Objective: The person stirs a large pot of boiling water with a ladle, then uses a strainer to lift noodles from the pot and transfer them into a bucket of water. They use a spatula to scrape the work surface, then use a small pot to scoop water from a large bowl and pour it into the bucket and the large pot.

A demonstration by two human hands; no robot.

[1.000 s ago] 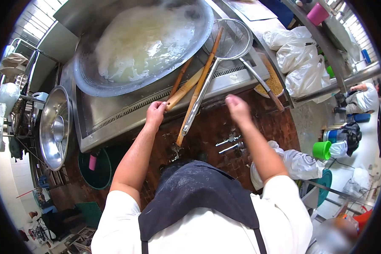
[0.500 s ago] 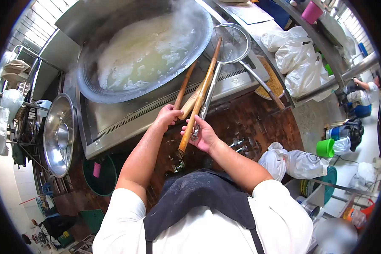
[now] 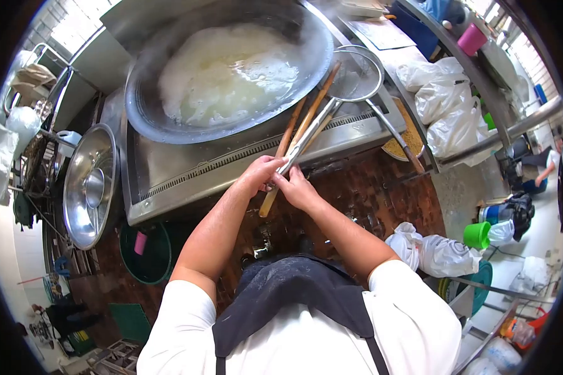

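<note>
My left hand (image 3: pixel 259 174) and my right hand (image 3: pixel 297 187) meet at the near ends of several long utensils that lean on the stove's front edge. They grip the metal handle of a wire skimmer (image 3: pixel 355 76) together with wooden sticks (image 3: pixel 306 122). The skimmer's round mesh head rests on the rim of a big steaming wok (image 3: pixel 231 69) full of white, foaming liquid. Which hand holds which handle is hard to tell.
The wok sits on a steel stove (image 3: pixel 187 169). A steel lid (image 3: pixel 89 187) hangs at the left, above a green bucket (image 3: pixel 145 250). White plastic bags (image 3: pixel 444 106) lie at the right, with more near my right elbow. A brick floor lies below.
My right hand has come in from the right and closed on the utensil handles beside my left hand. The skimmer and sticks have lifted and shifted slightly right.
</note>
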